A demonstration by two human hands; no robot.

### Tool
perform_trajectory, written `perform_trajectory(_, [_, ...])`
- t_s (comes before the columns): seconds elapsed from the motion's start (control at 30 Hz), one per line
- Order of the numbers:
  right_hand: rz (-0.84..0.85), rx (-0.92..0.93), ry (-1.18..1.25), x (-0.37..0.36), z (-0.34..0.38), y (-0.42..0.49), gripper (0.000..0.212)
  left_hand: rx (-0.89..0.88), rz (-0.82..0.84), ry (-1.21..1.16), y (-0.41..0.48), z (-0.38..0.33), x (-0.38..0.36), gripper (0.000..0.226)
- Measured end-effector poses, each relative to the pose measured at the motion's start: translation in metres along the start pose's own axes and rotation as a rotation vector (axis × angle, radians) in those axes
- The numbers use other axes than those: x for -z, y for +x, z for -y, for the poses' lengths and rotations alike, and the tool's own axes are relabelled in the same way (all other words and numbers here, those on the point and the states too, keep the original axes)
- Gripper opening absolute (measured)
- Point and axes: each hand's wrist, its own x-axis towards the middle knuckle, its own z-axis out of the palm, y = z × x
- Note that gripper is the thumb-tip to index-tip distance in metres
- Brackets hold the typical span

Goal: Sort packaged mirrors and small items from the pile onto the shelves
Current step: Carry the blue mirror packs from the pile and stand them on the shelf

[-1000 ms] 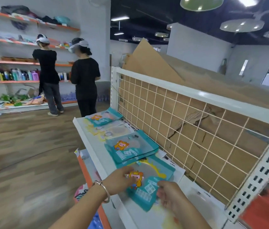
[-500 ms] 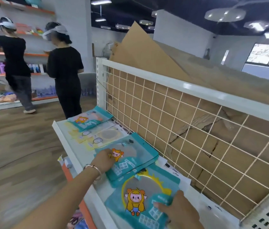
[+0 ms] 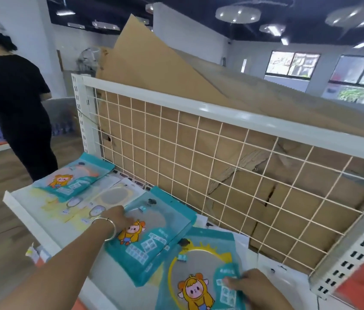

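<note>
1. On the white shelf [image 3: 31, 217] in the lower half of the frame, three teal mirror packets with a cartoon figure lie in a row running from the left towards the bottom edge.
2. The far mirror packet [image 3: 73, 175] lies at centre left, near the shelf's end.
3. Pale yellow flat packets [image 3: 109, 195] lie between it and the middle mirror packet [image 3: 154, 233], which seems to rest on another of its kind.
4. The left hand [image 3: 118, 218], a silver bangle [image 3: 107, 229] on its wrist, rests on the middle mirror packet's left edge with its fingers bent down. From here I cannot tell whether its grip has closed on the packet.
5. The right hand [image 3: 252, 287], at the bottom right, pinches the nearest mirror packet [image 3: 196, 276] at its lower right, thumb on top.
6. Behind the shelf stands a white wire grid [image 3: 221, 175] with brown cardboard [image 3: 165, 63] stacked beyond it.
7. At the upper left stands a person in black [image 3: 13, 97].
</note>
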Motion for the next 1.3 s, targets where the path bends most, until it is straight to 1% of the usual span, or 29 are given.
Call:
perform_trajectory(0.03, [0.006,0.001,0.063,0.0,0.0,0.0,0.019,-0.012,0.011,0.016,0.004,0.0,0.001,0.042])
perform_trajectory(0.1, [0.008,-0.004,0.116,0.0,-0.002,-0.001,0.018,-0.045,0.023,0.01,0.014,0.002,0.003,0.042])
perform_trajectory(0.17, [-0.022,-0.015,0.181,0.001,-0.005,0.001,0.022,-0.074,0.017,-0.021,0.021,0.004,0.007,0.029])
perform_trajectory(0.2, [-0.037,-0.024,0.236,0.0,-0.004,0.001,0.021,-0.084,0.019,-0.029,0.025,0.005,0.009,0.028])
perform_trajectory(0.27, [-0.088,-0.035,0.273,-0.002,-0.003,0.0,0.019,-0.108,0.062,-0.013,0.029,0.005,0.011,0.038])
perform_trajectory(0.37, [-0.155,-0.001,0.245,-0.006,-0.001,-0.003,0.024,-0.161,0.179,0.032,0.025,-0.006,0.016,0.039])
perform_trajectory(0.4, [-0.193,0.017,0.224,-0.007,0.001,-0.003,0.027,-0.167,0.227,-0.011,0.024,-0.008,0.017,0.036])
perform_trajectory(0.47, [-0.254,0.039,0.173,-0.009,0.001,-0.005,0.033,-0.143,0.309,-0.184,0.023,-0.01,0.022,0.03])
perform_trajectory(0.5, [-0.273,0.04,0.149,-0.01,0.001,-0.007,0.035,-0.142,0.346,-0.261,0.021,-0.009,0.024,0.031])
perform_trajectory(0.6, [-0.316,0.059,0.124,-0.013,0.002,-0.015,0.031,-0.117,0.551,-0.452,0.009,-0.012,0.029,0.031])
perform_trajectory(0.67, [-0.347,0.076,0.143,-0.017,0.003,-0.021,0.03,-0.14,0.638,-0.488,0.0,-0.017,0.029,0.03])
perform_trajectory(0.73, [-0.385,0.09,0.159,-0.02,0.004,-0.03,0.031,-0.2,0.625,-0.474,-0.001,-0.022,0.021,0.032])
perform_trajectory(0.83, [-0.465,0.12,0.18,-0.018,-0.001,-0.045,0.032,-0.345,0.63,-0.414,-0.007,-0.034,0.009,0.034])
perform_trajectory(0.97, [-0.615,0.197,0.235,-0.013,-0.01,-0.074,0.036,-0.541,0.665,-0.356,-0.032,-0.061,-0.019,0.025])
perform_trajectory(1.03, [-0.72,0.244,0.226,-0.006,-0.019,-0.092,0.037,-0.639,0.645,-0.328,-0.049,-0.076,-0.036,0.033])
perform_trajectory(1.1, [-0.825,0.272,0.233,0.005,-0.036,-0.116,0.037,-0.684,0.673,-0.445,-0.067,-0.092,-0.054,0.036])
perform_trajectory(1.13, [-0.885,0.286,0.256,0.012,-0.046,-0.131,0.038,-0.682,0.686,-0.528,-0.074,-0.099,-0.062,0.032])
perform_trajectory(1.2, [-1.007,0.295,0.35,0.027,-0.073,-0.164,0.038,-0.681,0.689,-0.672,-0.09,-0.117,-0.077,0.015])
perform_trajectory(1.3, [-1.177,0.289,0.536,0.046,-0.122,-0.213,0.028,-0.692,0.735,-0.825,-0.118,-0.149,-0.101,0.034])
